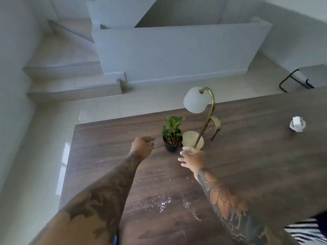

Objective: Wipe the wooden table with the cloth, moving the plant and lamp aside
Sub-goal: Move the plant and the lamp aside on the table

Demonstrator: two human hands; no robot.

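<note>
A dark wooden table (247,165) fills the lower view, with white crumbs (161,204) scattered near me. A small green plant (172,135) in a black pot stands mid-table. Right beside it is a brass lamp (206,121) with a white globe shade and a round pale base. My left hand (142,147) hovers just left of the pot, fingers loosely curled and holding nothing. My right hand (192,159) is at the near edge of the lamp base with its fingers spread; I cannot tell whether it touches. No cloth is in view.
A small white object with a coiled cord (297,124) lies on the table's far right. Striped fabric (304,232) shows at the bottom right. Beyond the table are a glossy tiled floor, steps (70,89), a low white wall and a black metal frame (293,80).
</note>
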